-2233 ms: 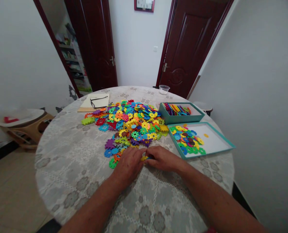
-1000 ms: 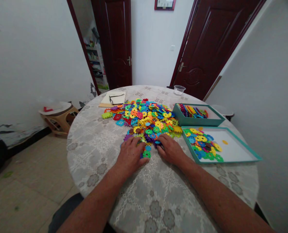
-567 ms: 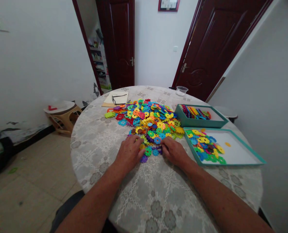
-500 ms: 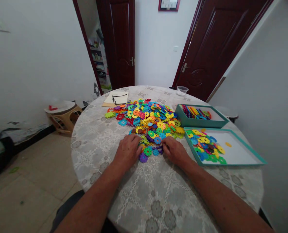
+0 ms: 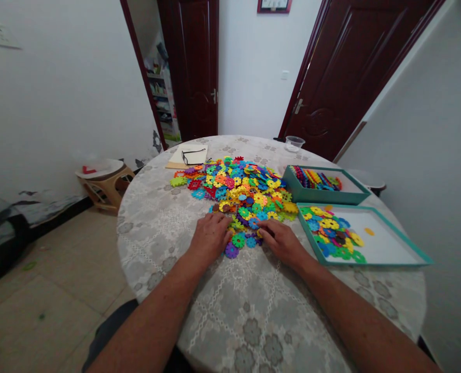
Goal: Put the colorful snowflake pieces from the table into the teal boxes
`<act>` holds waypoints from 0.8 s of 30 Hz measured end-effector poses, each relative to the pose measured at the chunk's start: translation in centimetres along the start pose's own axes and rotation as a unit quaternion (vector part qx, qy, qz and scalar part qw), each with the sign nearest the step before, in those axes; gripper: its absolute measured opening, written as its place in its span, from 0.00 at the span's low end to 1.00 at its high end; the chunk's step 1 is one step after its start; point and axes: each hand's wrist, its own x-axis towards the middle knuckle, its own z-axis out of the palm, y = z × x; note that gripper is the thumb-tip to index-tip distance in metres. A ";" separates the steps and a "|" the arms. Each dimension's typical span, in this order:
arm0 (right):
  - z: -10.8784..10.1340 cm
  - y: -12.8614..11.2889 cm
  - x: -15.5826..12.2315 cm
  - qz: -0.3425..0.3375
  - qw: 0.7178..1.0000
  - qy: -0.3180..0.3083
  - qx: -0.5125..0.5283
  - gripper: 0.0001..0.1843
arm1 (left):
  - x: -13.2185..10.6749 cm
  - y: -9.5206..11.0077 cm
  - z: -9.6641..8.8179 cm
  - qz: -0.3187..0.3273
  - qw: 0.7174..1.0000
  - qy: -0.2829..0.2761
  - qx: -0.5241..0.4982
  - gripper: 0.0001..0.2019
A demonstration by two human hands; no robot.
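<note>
A heap of colourful plastic gear-shaped pieces [image 5: 242,191] is spread over the middle of the table. At its near left edge lies my left hand [image 5: 210,235], fingers stretched forward onto the pieces and thumb apart. My right hand [image 5: 280,238] rests at the near right edge, index finger and thumb apart, touching the pieces; a bit of yellow shows by the thumb. Between the hands are a green gear piece [image 5: 238,240], a purple one [image 5: 231,250] and a small blue one [image 5: 251,242]. My fingertips partly hide what lies under them.
To the right, a shallow teal-edged tray [image 5: 399,235] holds loose gear pieces. Behind it stands a teal box [image 5: 331,197] with rows of stacked pieces. Glasses [image 5: 191,155] lie on a notebook [image 5: 176,165] at the back left. A clear plastic bowl [image 5: 294,143] sits at the far edge.
The view has shifted slightly. My right-hand fingers have moved a little over the purple pieces in front of them. My left hand has barely moved, still on the heap's edge.
</note>
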 end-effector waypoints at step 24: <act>-9.7 7.2 -1.0 0.059 0.883 0.282 -0.371 0.12 | 0.1 -0.8 -0.2 -0.046 0.976 0.042 -0.208 0.02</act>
